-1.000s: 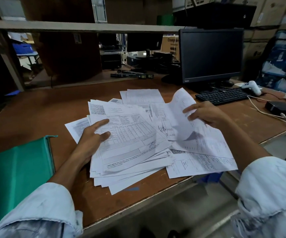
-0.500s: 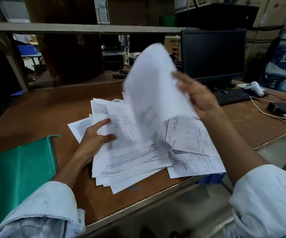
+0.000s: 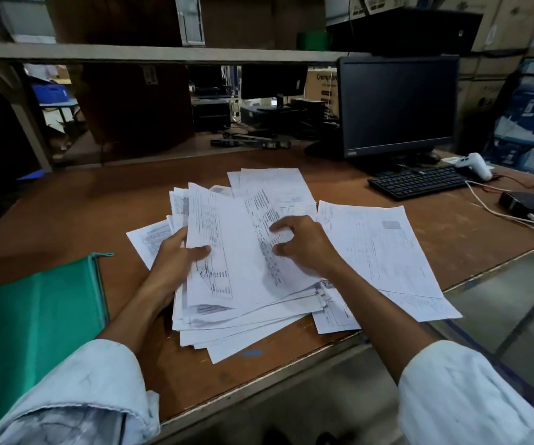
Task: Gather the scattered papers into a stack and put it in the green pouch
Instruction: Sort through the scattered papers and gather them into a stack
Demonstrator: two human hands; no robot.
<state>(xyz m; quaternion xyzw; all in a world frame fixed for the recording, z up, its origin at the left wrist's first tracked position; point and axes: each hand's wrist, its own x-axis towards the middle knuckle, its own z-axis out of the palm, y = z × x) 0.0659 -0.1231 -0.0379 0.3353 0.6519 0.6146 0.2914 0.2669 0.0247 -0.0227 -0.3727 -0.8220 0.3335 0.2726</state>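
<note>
Step in hand: collecting loose sheets onto the paper pile [image 3: 236, 268]; judged about midway, pouching not begun.
Pile location: near centre of the desk [image 3: 98, 203], fanned and skewed, near corners close to the desk edge.
Uncollected: right-hand sheets [image 3: 381, 252] just right of the pile, partly tucked under it; far sheets [image 3: 275, 184] behind it; one left sheet [image 3: 150, 236] partly under the left hand.
Pouch location: green pouch [image 3: 34, 316] flat at the near left, apart from the pile, zip edge facing the papers; zipped or unzipped cannot be told.
Method: pin the pile at one edge; slide each loose sheet across the top, not lifted high; take the right-hand sheets as one batch; then stand the pile on a long edge and tap square before pouching.
Risk: smooth sheets likely to fan out; near sheets liable to slip off the desk.
Pose, left: left hand [image 3: 175, 261] at the pile's left edge, thumb on top, fingers beneath the upper sheets, pinching them.
Pose, right: right hand [image 3: 307, 248] over the pile's centre-right, fingers bent, tips on the top sheet; pressing or pinching cannot be told.
Forearms: both reaching in from the near edge.
</note>
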